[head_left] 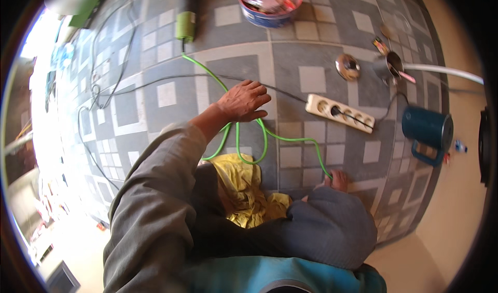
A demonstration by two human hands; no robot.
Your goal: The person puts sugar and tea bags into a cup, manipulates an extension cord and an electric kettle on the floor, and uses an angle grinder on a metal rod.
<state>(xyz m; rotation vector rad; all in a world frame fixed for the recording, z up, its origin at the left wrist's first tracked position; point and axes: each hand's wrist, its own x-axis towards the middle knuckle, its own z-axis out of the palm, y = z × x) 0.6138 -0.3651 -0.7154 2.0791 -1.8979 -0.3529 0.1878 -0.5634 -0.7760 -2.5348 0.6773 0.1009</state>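
My left hand (pixel 243 102) reaches out in front of me over a bright green cord (pixel 268 150), back upward and fingers spread. Strands of the cord run beneath the palm; whether they touch it is hidden. The cord loops toward me, leads up to a green-and-black power tool (pixel 185 20) lying at the far side, and trails right to bare skin (pixel 339 181) beyond my right knee, apparently my foot. I cannot make out my right hand. A white power strip (pixel 340 114) with a black plug in it lies right of my left hand.
Crumpled yellow cloth (pixel 241 184) lies between my legs. Beyond stands a round tub (pixel 271 5) of packets. At the right are a teal jug (pixel 426 132), a metal cup (pixel 386 66) and a round lid (pixel 347 67). A dark cable (pixel 171 78) crosses the tiles.
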